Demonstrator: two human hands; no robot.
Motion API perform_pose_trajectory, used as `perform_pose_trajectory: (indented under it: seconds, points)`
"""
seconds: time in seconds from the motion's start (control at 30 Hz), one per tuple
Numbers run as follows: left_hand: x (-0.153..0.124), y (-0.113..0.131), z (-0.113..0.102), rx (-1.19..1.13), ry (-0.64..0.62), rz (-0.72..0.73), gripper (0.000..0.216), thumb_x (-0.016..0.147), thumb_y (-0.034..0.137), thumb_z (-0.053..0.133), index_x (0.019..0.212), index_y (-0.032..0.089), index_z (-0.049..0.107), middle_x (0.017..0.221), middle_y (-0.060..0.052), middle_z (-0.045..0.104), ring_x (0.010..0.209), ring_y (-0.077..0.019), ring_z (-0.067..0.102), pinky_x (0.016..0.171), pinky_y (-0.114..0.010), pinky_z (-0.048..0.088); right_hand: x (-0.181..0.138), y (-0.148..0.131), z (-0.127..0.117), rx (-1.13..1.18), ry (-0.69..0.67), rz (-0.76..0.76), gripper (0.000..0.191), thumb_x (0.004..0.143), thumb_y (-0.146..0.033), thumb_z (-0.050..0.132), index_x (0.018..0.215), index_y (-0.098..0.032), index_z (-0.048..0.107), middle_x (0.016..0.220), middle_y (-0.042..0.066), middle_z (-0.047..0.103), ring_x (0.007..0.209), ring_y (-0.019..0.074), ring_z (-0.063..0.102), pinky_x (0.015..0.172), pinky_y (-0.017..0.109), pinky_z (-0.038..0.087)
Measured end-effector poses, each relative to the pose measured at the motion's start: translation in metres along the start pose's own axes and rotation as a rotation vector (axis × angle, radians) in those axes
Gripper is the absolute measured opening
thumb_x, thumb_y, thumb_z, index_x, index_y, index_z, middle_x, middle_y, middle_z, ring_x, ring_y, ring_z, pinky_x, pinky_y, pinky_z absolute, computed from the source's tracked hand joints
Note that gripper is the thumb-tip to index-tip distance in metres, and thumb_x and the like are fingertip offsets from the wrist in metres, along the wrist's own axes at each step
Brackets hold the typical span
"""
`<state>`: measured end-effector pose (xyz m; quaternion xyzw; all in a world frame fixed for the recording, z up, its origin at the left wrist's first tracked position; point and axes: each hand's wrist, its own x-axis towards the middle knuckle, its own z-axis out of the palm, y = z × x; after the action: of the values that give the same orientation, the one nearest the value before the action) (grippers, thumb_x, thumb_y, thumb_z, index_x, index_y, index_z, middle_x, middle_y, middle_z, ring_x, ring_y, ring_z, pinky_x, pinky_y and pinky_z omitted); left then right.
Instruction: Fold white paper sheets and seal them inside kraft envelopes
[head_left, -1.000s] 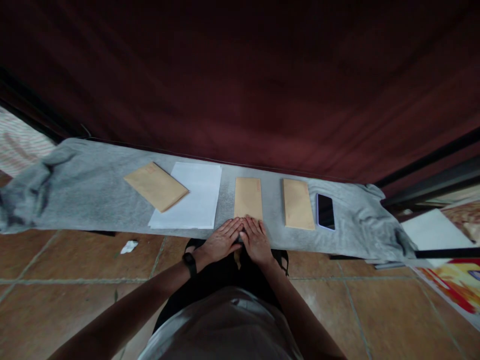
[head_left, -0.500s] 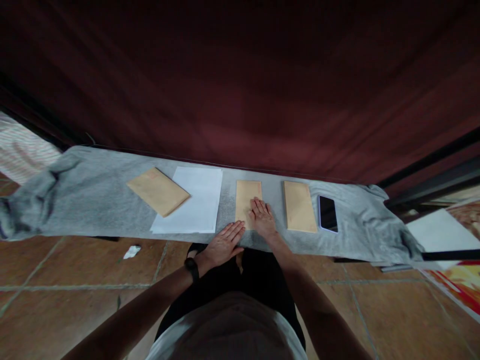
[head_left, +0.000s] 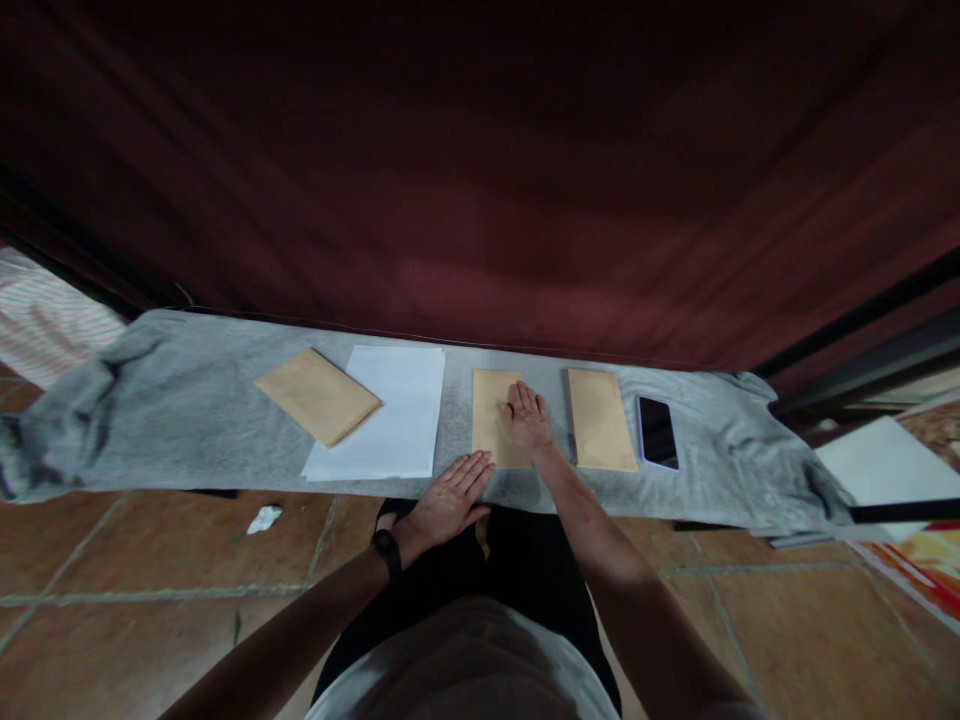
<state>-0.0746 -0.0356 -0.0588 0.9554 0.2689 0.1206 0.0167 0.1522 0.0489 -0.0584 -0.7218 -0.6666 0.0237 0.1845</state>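
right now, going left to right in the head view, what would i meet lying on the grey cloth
Slanted tan envelope → white paper → middle envelope under the right hand → tan envelope bundle → phone.

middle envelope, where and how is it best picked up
Probably pinch the middle envelope by its left edge's far half, coming from the left: it lies flat, that stretch is uncovered, and the right hand covers part of the right side.
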Motion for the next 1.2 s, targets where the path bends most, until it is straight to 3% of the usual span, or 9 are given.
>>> perform_pose_trajectory:
  seconds: [0.17,0.37,0.53,0.97,1.2]
  points:
    - [0.0,0.0,0.001,-0.011,0.01,-0.002,0.069,0.098,0.044,0.055,0.155,0.013,0.031,0.162,-0.017,0.033,0.152,-0.0266,0.027,0.124,-0.044,0.028,-0.041,-0.002,0.0,-0.024,0.011,-0.078,0.055,0.106,-0.035,0.033,0.152,-0.007,0.04,0.158,0.018,0.04,0.146,0.03,0.038,0.119,0.053,0.026]
    - [0.001,0.001,0.0,-0.013,0.013,0.005,0.068,0.099,0.043,0.054,0.155,0.012,0.032,0.162,-0.017,0.033,0.152,-0.0268,0.027,0.124,-0.044,0.027,-0.116,-0.008,-0.015,-0.042,-0.003,-0.186,0.054,0.106,-0.035,0.037,0.155,-0.015,0.036,0.161,0.015,0.037,0.148,0.0276,0.036,0.121,0.051,0.024]
    - [0.001,0.003,0.001,-0.001,0.017,-0.005,0.065,0.1,0.041,0.053,0.154,0.011,0.033,0.162,-0.018,0.033,0.152,-0.0267,0.027,0.124,-0.045,0.027,-0.156,-0.014,-0.026,-0.037,-0.018,-0.215,0.051,0.105,-0.036,0.041,0.154,-0.02,0.04,0.16,0.013,0.039,0.148,0.0269,0.035,0.121,0.052,0.023]
    - [-0.009,0.021,-0.005,0.019,0.067,-0.168,0.063,0.101,0.039,0.048,0.154,0.008,0.032,0.158,-0.021,0.039,0.149,-0.0301,0.035,0.122,-0.05,0.032,-0.176,-0.012,-0.04,-0.01,0.05,-0.106,0.051,0.105,-0.031,0.039,0.154,-0.016,0.04,0.154,0.013,0.048,0.144,0.0294,0.042,0.121,0.054,0.023]
    - [-0.001,0.029,-0.002,0.019,0.068,-0.196,0.063,0.1,0.039,0.051,0.152,0.008,0.035,0.158,-0.022,0.039,0.149,-0.0303,0.033,0.122,-0.05,0.032,-0.168,-0.012,-0.041,0.052,0.088,-0.037,0.042,0.104,-0.028,0.04,0.142,-0.019,0.054,0.142,0.012,0.061,0.131,0.0286,0.052,0.117,0.052,0.024]
